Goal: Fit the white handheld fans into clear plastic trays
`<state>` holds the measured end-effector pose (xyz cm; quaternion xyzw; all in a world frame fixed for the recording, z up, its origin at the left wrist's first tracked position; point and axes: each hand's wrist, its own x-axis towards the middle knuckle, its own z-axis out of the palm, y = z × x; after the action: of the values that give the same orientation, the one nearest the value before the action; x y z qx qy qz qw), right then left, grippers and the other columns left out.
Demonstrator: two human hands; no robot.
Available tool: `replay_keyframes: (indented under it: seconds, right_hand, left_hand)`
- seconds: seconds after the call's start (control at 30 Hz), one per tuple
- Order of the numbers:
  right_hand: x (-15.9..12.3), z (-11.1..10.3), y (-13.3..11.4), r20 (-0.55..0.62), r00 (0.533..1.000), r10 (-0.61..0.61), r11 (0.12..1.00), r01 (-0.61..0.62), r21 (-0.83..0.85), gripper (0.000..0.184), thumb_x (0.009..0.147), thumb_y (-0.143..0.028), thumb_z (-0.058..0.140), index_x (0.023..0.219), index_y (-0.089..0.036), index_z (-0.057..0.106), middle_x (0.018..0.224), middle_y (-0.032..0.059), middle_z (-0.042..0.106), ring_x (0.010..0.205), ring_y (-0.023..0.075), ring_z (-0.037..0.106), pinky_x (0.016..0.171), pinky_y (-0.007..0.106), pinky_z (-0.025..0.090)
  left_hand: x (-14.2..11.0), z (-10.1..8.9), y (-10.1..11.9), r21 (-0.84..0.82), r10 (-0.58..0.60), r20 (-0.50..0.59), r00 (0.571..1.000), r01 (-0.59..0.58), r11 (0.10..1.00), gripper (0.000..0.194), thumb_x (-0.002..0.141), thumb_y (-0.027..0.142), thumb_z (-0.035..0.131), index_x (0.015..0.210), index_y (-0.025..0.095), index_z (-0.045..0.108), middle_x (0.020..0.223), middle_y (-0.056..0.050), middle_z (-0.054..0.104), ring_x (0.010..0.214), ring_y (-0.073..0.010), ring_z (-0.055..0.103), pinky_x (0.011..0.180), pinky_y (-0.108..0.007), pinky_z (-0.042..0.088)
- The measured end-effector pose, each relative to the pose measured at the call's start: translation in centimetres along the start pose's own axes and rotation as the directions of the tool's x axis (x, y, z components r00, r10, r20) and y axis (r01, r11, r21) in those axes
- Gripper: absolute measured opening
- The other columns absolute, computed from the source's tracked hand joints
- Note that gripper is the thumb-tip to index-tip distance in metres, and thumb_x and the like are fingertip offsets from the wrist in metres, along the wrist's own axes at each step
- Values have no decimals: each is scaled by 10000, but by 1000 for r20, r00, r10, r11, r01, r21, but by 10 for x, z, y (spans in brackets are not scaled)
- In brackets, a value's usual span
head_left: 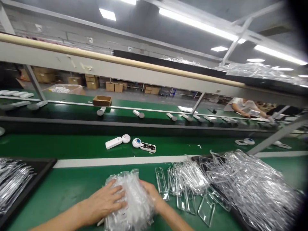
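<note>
Both my hands rest on a bundle of clear plastic pieces (131, 200) lying on the green table at the near edge. My left hand (104, 202) lies on its left side with fingers curled over it. My right hand (151, 195) presses against the bundle's right side, partly hidden behind it. Just to the right, several clear plastic shells (183, 189) lie loose and standing. Farther off, on the green belt, lie two white handheld devices (117, 141), (144, 145).
A big heap of clear plastic shells (255, 186) fills a black tray at the right. Another black tray (36, 179) with clear pieces sits at the left. More white devices (138, 113) ride the far belt. A cardboard box (102, 100) stands beyond. A person (243, 107) works far right.
</note>
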<state>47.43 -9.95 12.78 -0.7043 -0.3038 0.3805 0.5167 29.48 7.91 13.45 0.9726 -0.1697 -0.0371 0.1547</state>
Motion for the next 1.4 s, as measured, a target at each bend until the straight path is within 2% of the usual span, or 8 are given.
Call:
replay_keyframes:
  seconds: [0.1, 0.2, 0.3, 0.4, 0.63, 0.87, 1.13, 1.4]
  right_hand:
    - [12, -22, 1, 135, 984, 114, 993, -119, 27, 502, 695, -584, 582, 850, -123, 707, 826, 66, 699, 853, 270, 630, 806, 364, 463]
    - [19, -39, -10, 198, 962, 190, 982, -188, -28, 696, 785, -656, 399, 1178, -112, 581, 1161, 125, 614, 1093, 259, 541, 942, 354, 387]
    - [19, -38, -26, 215, 937, 275, 938, -212, -274, 991, 663, -581, 628, 1422, -91, 221, 1454, 168, 292, 1332, 270, 254, 1076, 352, 205]
    - [19, -25, -39, 164, 929, 332, 795, -182, -578, 1182, 580, -439, 739, 1439, -82, 10, 1478, 219, 193, 1359, 341, 137, 1086, 438, 160]
    - [24, -4, -34, -13, 978, 207, 514, -120, -850, 618, 826, -202, 459, 1400, -52, 283, 1343, 220, 427, 1264, 369, 354, 1032, 484, 277]
    - [25, -1, -18, -163, 985, 64, 626, -167, -762, 528, 745, 43, 349, 1222, -79, 539, 1208, 186, 564, 1198, 296, 460, 970, 380, 364]
    - [22, -10, -17, -246, 966, -81, 693, -123, -710, 312, 789, -39, 326, 654, -181, 568, 747, 72, 565, 760, 211, 568, 687, 300, 411]
    - [21, -19, -8, -295, 946, -136, 815, -62, -576, 170, 753, -121, 332, 641, -212, 420, 691, 37, 515, 713, 203, 523, 684, 317, 376]
  left_hand:
    - [23, -6, -1, 112, 44, 89, 995, -54, 992, 429, 799, 158, 512, 1220, 240, 495, 1203, -132, 580, 1139, -328, 505, 1006, -559, 289]
    - [47, -11, -3, 211, 82, 153, 985, -113, 971, 295, 802, 234, 538, 1094, 211, 572, 1111, -111, 616, 1078, -311, 533, 982, -537, 324]
    - [67, -14, -2, 287, 73, 190, 979, -126, 950, 276, 703, 226, 655, 978, 223, 630, 998, -75, 649, 985, -278, 564, 961, -497, 356]
    - [78, -13, -2, 312, 48, 241, 969, -124, 942, 336, 569, 238, 768, 887, 238, 657, 904, -47, 660, 918, -274, 579, 923, -480, 394]
    - [68, 7, -16, 399, 144, -31, 989, -120, 909, 170, 794, 283, 567, 949, 235, 615, 938, -57, 655, 897, -243, 581, 959, -494, 348]
    - [52, 24, -23, 421, 255, -380, 889, -79, 904, 151, 855, 269, 497, 977, 272, 585, 977, -7, 678, 870, -205, 610, 982, -422, 344]
    - [33, 42, -37, 436, 286, -318, 904, -128, 891, 345, 832, 194, 519, 1165, 281, 529, 1121, -25, 658, 1036, -220, 588, 1066, -471, 284]
    - [11, 17, -41, 552, 352, -293, 889, -144, 821, 436, 882, 334, 486, 1314, 318, 425, 1205, 37, 615, 1151, -183, 509, 1106, -529, -53]
